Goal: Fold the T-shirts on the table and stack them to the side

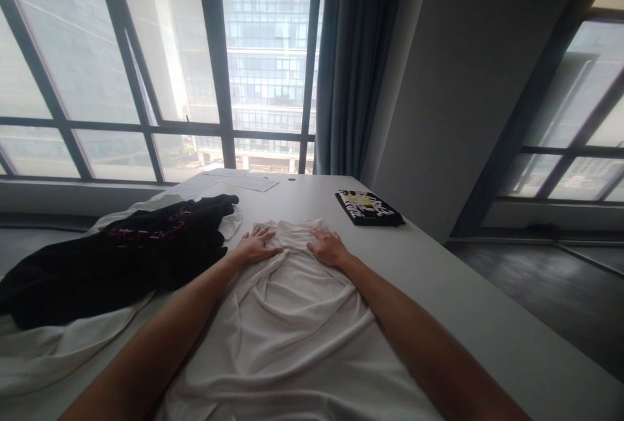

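A white garment (297, 323) lies spread and wrinkled on the white table (439, 284), reaching from the bottom edge of the view to its narrower, gathered far end. On the left side of that far end my left hand (254, 245) rests palm down, fingers apart. My right hand (327, 245) lies on the right side of the same end, its fingers spread on the cloth. Folds run across the fabric between my forearms. Neither hand grips anything that I can see.
Left of the garment, a black garment with pink lettering (146, 245) lies over white cloth (63, 349). A folded black garment with white and yellow print (368, 208) is at the right table edge. Papers (248, 182) lie at the far end, before windows and a curtain (348, 70).
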`<action>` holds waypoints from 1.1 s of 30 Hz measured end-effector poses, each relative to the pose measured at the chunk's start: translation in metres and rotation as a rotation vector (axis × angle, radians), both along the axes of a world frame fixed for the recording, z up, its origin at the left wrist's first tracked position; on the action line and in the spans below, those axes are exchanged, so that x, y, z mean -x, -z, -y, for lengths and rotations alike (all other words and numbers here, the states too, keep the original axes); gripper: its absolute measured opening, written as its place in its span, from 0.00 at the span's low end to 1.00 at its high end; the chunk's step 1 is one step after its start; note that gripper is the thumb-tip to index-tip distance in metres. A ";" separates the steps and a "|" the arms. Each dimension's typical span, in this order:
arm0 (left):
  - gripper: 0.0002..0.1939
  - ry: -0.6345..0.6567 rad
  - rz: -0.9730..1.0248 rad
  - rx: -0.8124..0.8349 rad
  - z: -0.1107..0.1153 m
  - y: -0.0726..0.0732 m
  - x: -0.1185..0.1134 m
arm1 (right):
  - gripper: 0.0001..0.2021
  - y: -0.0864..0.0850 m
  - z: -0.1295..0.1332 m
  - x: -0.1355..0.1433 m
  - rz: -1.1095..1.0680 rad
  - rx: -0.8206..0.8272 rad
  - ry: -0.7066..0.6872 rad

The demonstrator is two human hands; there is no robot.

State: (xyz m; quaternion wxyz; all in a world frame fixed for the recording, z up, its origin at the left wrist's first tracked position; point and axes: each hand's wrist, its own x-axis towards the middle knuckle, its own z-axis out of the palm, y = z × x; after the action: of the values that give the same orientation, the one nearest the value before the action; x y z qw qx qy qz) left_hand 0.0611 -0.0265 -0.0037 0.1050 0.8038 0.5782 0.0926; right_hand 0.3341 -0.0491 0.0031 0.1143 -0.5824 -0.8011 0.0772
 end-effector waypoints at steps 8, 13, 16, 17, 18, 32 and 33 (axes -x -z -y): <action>0.42 0.003 0.078 -0.119 -0.004 0.006 0.003 | 0.31 -0.013 0.017 0.014 0.057 0.050 -0.018; 0.35 -0.034 0.222 -0.186 -0.007 0.012 0.006 | 0.34 -0.023 0.031 0.046 0.092 0.252 -0.151; 0.36 -0.012 0.341 -0.202 -0.012 0.011 0.010 | 0.33 -0.023 0.021 0.056 0.161 0.278 -0.135; 0.36 0.006 0.386 -0.199 -0.013 0.011 0.012 | 0.32 -0.023 0.014 0.057 0.175 0.279 -0.126; 0.37 0.024 0.429 -0.192 -0.014 0.010 0.014 | 0.31 -0.024 0.006 0.057 0.185 0.287 -0.114; 0.28 0.027 0.340 -0.138 0.003 -0.001 0.014 | 0.30 -0.020 -0.104 0.061 0.218 0.088 0.046; 0.27 0.028 0.329 -0.148 0.004 -0.002 0.014 | 0.30 -0.022 -0.100 0.063 0.233 0.045 0.062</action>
State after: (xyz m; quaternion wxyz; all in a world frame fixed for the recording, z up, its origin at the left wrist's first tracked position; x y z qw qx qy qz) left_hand 0.0473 -0.0300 -0.0021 0.1401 0.7915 0.5335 0.2634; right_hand 0.2712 0.0510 0.0248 0.0097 -0.6145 -0.7885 0.0237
